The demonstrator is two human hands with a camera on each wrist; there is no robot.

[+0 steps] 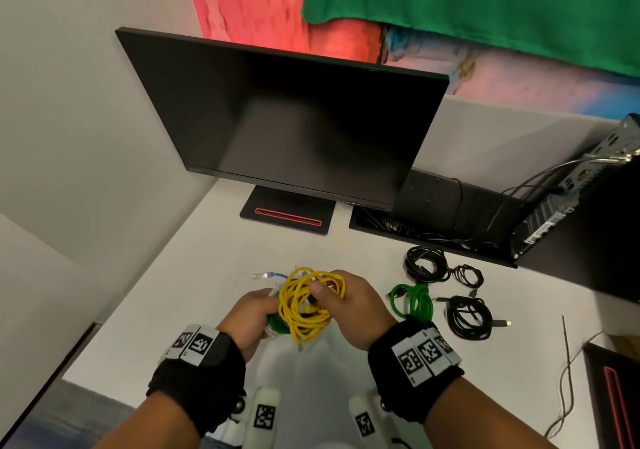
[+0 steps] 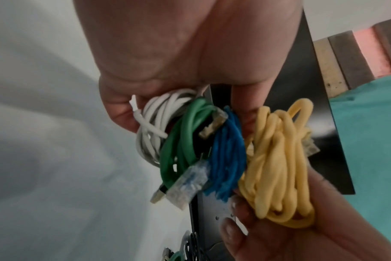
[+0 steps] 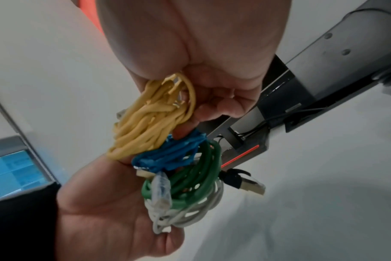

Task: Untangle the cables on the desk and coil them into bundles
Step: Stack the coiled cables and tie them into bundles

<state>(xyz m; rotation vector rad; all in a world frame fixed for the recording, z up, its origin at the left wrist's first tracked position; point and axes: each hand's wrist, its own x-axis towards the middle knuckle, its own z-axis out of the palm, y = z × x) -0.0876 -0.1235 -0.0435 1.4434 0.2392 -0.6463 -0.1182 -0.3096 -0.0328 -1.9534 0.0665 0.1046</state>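
Hands, head view: left hand [image 1: 250, 317] and right hand [image 1: 349, 305] both curling fingers round one cable cluster, holding it above the white desk [image 1: 194, 275] near its front edge.
Room, head view: dark monitor [image 1: 287, 126] standing behind on its stand; green cloth [image 1: 485, 2] hanging on the back wall; computer case [image 1: 568, 189] sitting far right.
Desk, head view: green coil [image 1: 415, 301] and black coils [image 1: 429, 263] lying just right of the right hand.
Yellow cable, head view: yellow cable [image 1: 304, 305] looping loosely, facing the camera.
Left wrist view: white cable [image 2: 159, 121], green cable [image 2: 183, 141], blue cable [image 2: 228, 155], yellow cable [image 2: 277, 155] hanging side by side, loops running top to bottom; left hand [image 2: 190, 53] gripping white and green ones.
Right wrist view: right hand [image 3: 201, 61] pinching the yellow cable [image 3: 150, 123] at top; cluster running diagonally down to the left hand [image 3: 109, 220].
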